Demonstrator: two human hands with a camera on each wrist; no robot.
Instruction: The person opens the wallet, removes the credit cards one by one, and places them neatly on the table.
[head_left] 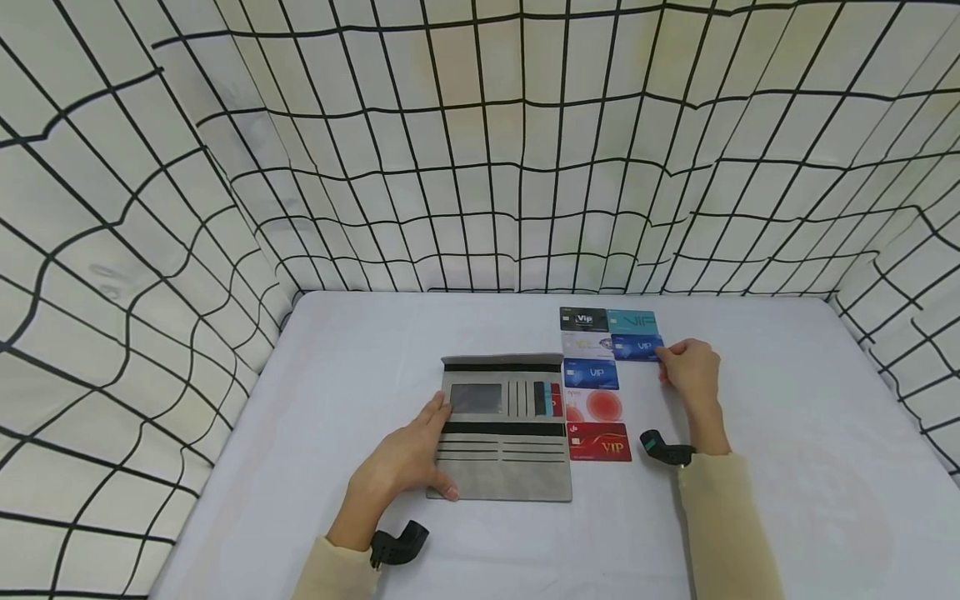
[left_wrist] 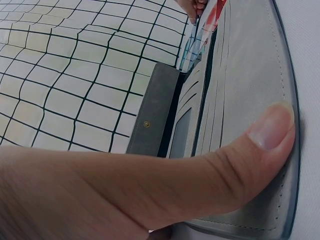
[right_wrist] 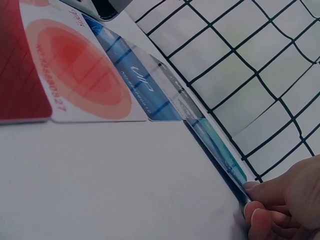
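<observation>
My right hand (head_left: pixel 692 372) pinches the right edge of a blue VIP card (head_left: pixel 636 347) between thumb and fingers. In the right wrist view this card (right_wrist: pixel 222 162) shows nearly edge-on, its near side tilted up. My left hand (head_left: pixel 405 454) rests on the left side of an unfolded grey wallet (head_left: pixel 498 483), fingers extended. Its thumb (left_wrist: pixel 272 127) lies across the wallet's lower panel in the left wrist view. The wallet has a window pocket (head_left: pixel 476 398) and slots, with a few cards (head_left: pixel 553 400) tucked into the upper right ones.
Right of the wallet, a column of cards runs from a black Vip card (head_left: pixel 583 319) to a red VIP card (head_left: pixel 599 442). A teal VIP card (head_left: pixel 632 322) lies above the pinched one. Black-gridded white walls (head_left: pixel 517 167) enclose the white table (head_left: pixel 360 333).
</observation>
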